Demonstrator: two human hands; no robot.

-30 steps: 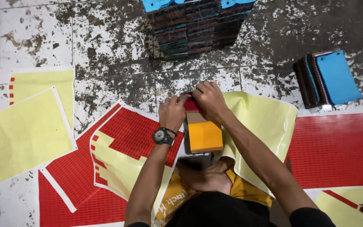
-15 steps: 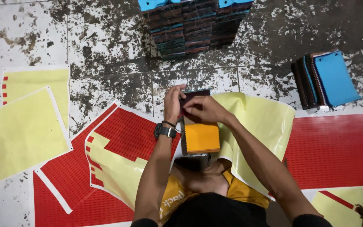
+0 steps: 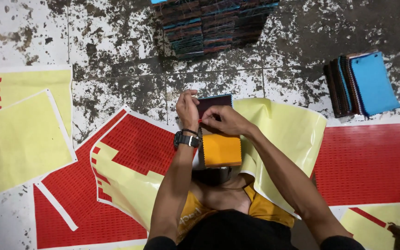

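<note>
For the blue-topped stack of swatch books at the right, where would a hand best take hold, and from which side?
Probably by the long side edges of the blue-topped stack, coming straight down from above. The books lie flat on the floor, fanned and overlapping, with bare floor around them, so fingers could close across the pile's width. Both the left hand and right hand are busy on the dark swatch book.

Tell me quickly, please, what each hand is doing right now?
Left hand: closed on the left edge of the dark swatch book.
Right hand: fingers pinched together on that book's front.
</note>
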